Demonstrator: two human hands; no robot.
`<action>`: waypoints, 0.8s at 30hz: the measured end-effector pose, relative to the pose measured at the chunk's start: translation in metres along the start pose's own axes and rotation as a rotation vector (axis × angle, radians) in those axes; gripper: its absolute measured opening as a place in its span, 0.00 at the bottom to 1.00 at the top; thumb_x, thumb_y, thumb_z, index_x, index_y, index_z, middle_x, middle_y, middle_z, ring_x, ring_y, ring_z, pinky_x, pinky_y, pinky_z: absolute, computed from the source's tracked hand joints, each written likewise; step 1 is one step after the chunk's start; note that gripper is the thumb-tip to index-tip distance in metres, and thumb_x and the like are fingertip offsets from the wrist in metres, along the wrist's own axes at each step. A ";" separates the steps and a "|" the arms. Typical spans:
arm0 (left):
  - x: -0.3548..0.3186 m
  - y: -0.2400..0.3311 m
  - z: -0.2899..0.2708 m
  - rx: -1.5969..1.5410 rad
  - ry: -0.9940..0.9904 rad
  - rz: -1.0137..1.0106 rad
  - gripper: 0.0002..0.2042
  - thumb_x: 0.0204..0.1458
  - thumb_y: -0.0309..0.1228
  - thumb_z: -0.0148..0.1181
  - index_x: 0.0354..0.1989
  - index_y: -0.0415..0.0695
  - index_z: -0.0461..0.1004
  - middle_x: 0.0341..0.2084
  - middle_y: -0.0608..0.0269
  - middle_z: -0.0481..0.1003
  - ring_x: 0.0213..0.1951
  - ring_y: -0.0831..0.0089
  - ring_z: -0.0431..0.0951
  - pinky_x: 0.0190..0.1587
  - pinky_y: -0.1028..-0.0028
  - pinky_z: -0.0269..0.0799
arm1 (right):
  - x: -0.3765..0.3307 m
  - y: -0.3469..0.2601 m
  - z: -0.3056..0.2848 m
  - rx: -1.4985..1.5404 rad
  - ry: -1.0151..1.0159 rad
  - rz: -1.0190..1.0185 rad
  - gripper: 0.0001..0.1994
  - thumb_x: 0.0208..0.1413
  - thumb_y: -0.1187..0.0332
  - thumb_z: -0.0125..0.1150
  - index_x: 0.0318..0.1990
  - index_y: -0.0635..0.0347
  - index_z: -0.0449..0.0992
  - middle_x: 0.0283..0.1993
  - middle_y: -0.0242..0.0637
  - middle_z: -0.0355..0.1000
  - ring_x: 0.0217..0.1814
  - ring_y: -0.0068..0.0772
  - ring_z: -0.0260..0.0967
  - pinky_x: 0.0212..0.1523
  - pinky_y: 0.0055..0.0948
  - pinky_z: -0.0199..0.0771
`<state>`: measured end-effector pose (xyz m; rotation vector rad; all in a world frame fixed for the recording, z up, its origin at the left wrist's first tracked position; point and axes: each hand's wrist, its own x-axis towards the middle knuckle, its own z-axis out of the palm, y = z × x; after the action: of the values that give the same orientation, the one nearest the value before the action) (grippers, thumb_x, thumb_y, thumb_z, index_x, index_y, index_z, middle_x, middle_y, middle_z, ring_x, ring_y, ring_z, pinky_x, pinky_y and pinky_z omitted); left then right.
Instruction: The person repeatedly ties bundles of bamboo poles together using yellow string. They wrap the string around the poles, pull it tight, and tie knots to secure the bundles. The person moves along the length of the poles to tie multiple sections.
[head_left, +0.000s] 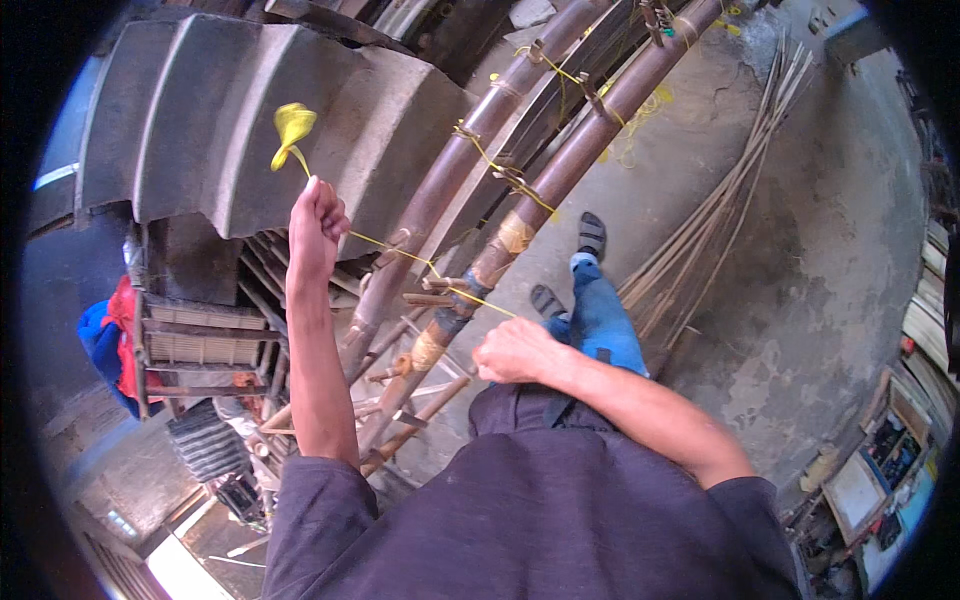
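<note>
Two long brown poles run side by side, the right pole (570, 180) and the left pole (452, 172), with short wooden pegs and yellow lashings along them. A thin yellow cord (487, 302) stretches across both poles near their lower ends, drawn between my hands. My left hand (317, 228) is closed on the cord beyond the left pole, and a yellow bundle of cord (293, 126) sticks up above its fingers. In a fist in front of my waist, my right hand (518, 351) grips the cord's other side. Its fingertips are turned out of sight.
Large grey corrugated sheets (190, 120) lie at the far left. Below them stand a wooden rack (205, 322) and red cloth (122, 335). Long thin sticks (715, 215) rest on the concrete floor (800, 300) to the right. A tray of small items (893, 450) sits lower right.
</note>
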<state>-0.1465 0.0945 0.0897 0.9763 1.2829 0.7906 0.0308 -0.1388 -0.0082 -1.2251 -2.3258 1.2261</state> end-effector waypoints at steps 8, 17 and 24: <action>0.065 -0.064 -0.036 0.198 0.192 -0.153 0.16 0.56 0.41 0.51 0.18 0.52 0.59 0.14 0.75 0.55 0.15 0.84 0.53 0.15 0.81 0.46 | 0.003 -0.015 0.010 -0.034 -0.120 -0.052 0.09 0.44 0.61 0.55 0.27 0.56 0.76 0.28 0.41 0.75 0.34 0.46 0.75 0.35 0.41 0.75; 0.123 -0.086 -0.050 1.250 -0.184 -0.234 0.25 0.52 0.53 0.53 0.35 0.37 0.75 0.22 0.60 0.74 0.24 0.71 0.73 0.25 0.69 0.67 | -0.167 0.057 -0.004 0.333 0.764 0.360 0.23 0.44 0.68 0.60 0.52 0.61 0.70 0.50 0.48 0.68 0.54 0.48 0.65 0.56 0.40 0.66; 0.026 0.000 0.154 0.924 0.287 0.518 0.18 0.58 0.37 0.52 0.50 0.36 0.71 0.45 0.54 0.71 0.49 0.65 0.69 0.54 0.65 0.63 | -0.382 0.217 0.045 0.438 1.385 1.430 0.07 0.49 0.73 0.55 0.36 0.61 0.77 0.32 0.40 0.76 0.34 0.38 0.74 0.37 0.31 0.74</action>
<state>0.0098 0.0958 0.0809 2.0496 1.7150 0.7325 0.3665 -0.3938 -0.1419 -2.3741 -0.0524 0.5044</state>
